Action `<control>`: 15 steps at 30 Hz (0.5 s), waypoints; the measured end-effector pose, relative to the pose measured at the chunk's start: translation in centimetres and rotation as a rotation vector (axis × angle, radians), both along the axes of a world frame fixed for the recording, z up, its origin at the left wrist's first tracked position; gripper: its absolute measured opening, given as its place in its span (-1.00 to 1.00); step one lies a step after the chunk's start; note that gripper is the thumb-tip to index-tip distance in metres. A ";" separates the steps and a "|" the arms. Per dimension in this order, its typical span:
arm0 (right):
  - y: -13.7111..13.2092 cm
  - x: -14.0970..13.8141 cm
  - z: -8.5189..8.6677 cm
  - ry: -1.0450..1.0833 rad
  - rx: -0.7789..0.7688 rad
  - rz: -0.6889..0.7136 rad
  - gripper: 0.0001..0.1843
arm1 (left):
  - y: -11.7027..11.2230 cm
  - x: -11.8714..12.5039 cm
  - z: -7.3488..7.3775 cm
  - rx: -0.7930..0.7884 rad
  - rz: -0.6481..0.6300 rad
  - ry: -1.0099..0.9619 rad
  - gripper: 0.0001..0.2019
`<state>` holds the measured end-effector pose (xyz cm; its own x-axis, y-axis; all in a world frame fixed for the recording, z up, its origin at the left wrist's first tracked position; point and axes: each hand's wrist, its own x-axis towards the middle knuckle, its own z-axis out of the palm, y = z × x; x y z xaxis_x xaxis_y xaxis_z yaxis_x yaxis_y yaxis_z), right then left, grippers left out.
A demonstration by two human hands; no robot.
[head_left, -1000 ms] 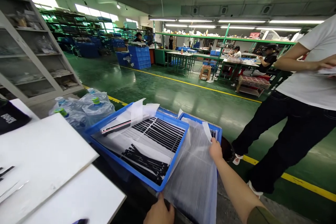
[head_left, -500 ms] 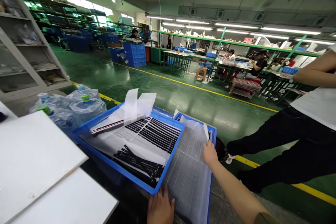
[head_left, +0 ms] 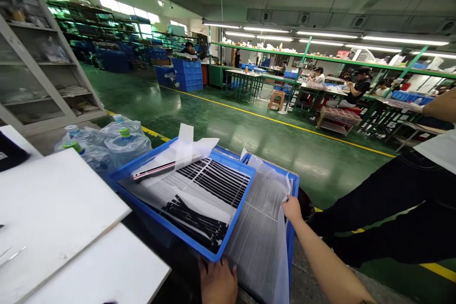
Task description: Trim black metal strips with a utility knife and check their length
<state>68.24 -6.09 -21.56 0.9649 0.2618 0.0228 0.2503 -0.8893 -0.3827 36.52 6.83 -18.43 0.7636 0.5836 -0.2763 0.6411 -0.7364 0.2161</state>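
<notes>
My right hand [head_left: 292, 209] is closed in a pinch on the right edge of a translucent white foam sheet [head_left: 261, 228]. That edge is lifted and curls up beside the hand. The sheet covers the contents of a lower blue tray [head_left: 291, 251]. At the bottom, my left hand [head_left: 218, 282] grips the near corner of the upper blue tray [head_left: 199, 248], its fingertips partly hidden at the rim. The upper tray overlaps the lower one and holds black strips [head_left: 217, 175], black cut pieces [head_left: 195, 218], white film and a long narrow bar [head_left: 160, 168].
White boards [head_left: 53, 218] lie at the left. Behind them stand large plastic-wrapped water bottles [head_left: 126, 145]. A person in dark trousers [head_left: 384, 204] stands close on the right. Across the green floor, people sit at workbenches near stacked blue crates [head_left: 187, 75].
My right hand has raised the foam sheet's edge along the right side, and more of it now curls up. My left hand stays at the upper tray's corner. The view has shifted slightly.
</notes>
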 end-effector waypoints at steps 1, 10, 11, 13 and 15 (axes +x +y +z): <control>-0.1 0.3 0.1 0.006 0.001 -0.017 -0.65 | -0.2 -0.1 0.2 -0.012 -0.005 -0.005 -0.44; 0.6 -0.1 0.4 0.030 -0.104 -0.091 -0.64 | -1.4 -0.2 1.1 -0.191 -0.221 -0.010 -0.46; 0.7 -0.2 0.5 0.022 -0.121 -0.089 -0.64 | -1.4 -0.1 1.1 -0.187 -0.225 -0.005 -0.47; 1.0 -0.7 0.8 0.005 -0.157 -0.070 -0.63 | -1.3 -0.1 1.2 -0.157 -0.206 0.002 -0.48; 1.2 -1.5 1.1 -0.008 -0.194 -0.026 -0.62 | -1.2 -0.2 1.3 -0.105 -0.172 -0.008 -0.45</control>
<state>66.70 -4.94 -20.47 0.9715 0.2365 -0.0183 0.2281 -0.9525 -0.2018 36.28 5.60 -17.14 0.8518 0.4128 -0.3225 0.5059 -0.8081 0.3018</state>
